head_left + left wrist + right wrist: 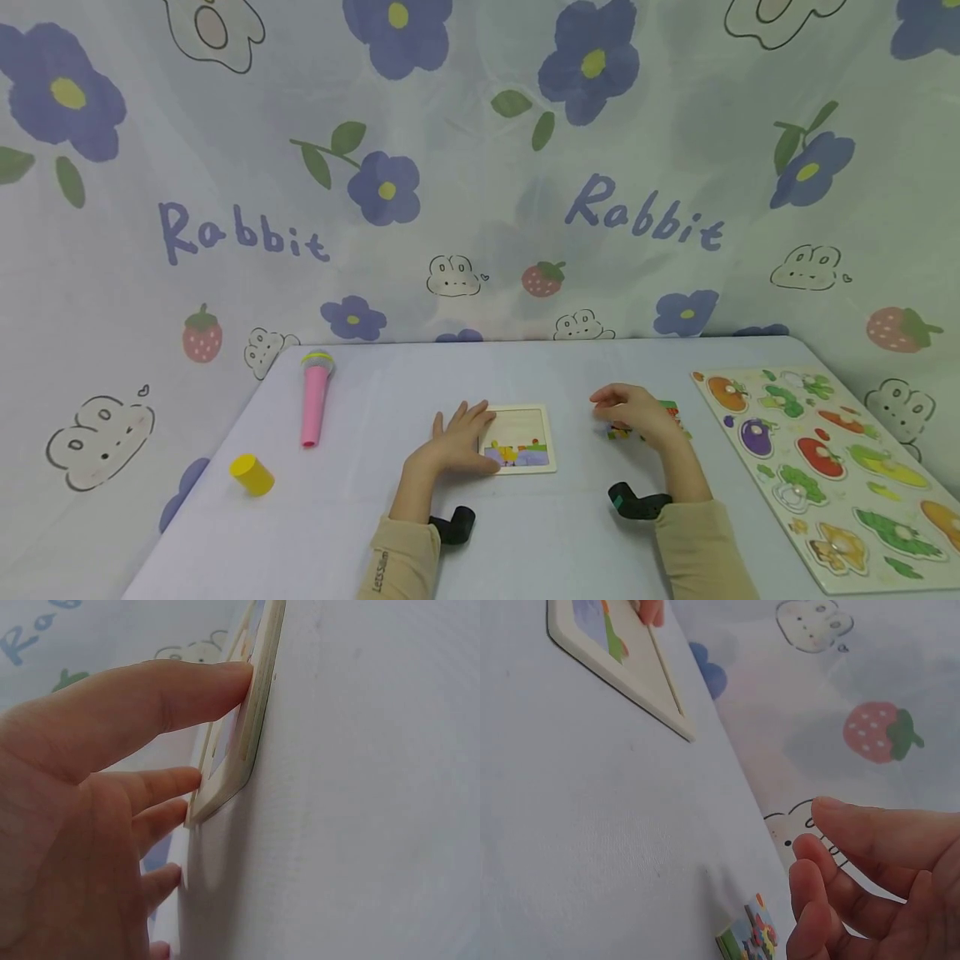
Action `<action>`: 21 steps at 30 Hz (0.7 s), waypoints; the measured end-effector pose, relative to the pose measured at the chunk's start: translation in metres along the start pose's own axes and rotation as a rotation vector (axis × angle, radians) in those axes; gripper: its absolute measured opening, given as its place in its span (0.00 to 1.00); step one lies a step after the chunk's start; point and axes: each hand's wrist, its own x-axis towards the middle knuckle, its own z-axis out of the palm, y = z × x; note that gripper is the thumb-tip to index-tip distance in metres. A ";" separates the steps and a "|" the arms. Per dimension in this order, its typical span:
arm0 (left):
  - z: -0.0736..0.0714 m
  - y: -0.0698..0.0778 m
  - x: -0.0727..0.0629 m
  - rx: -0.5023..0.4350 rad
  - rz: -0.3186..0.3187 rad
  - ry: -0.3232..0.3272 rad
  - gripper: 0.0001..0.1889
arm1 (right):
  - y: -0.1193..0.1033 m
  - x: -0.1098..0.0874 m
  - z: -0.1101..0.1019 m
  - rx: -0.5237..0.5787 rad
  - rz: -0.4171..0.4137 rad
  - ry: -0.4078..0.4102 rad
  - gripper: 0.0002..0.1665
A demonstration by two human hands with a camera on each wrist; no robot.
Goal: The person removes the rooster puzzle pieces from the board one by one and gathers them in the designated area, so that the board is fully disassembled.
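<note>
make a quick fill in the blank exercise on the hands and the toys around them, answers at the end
The microphone has a ____ handle.
The cylinder near the microphone is ____.
The left hand touches the small puzzle frame, which in the head view lies to the ____ of the right hand.
In the same view, the vegetable board lies to the ____ of both hands.

Missing words: pink; yellow; left; right.

Head cam: high, near side, faces forward and down over table (540, 533) to far curtain (465, 208); widest. Left wrist: close on left hand (82, 825), tilted, faces pale frame (225, 784). Right wrist: close on right hand (900, 922), tilted, faces far-left. All three share the frame.
</note>
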 end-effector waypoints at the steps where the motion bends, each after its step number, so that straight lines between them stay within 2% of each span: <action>1: 0.000 0.000 0.000 0.001 0.000 0.001 0.42 | -0.001 0.001 0.002 0.007 -0.002 -0.001 0.18; 11: -0.002 0.002 0.000 -0.001 0.001 0.003 0.42 | -0.010 0.005 0.023 0.006 -0.008 -0.024 0.15; 21: -0.001 0.001 -0.001 -0.005 0.018 0.000 0.41 | -0.015 0.005 0.042 -0.012 -0.034 -0.121 0.12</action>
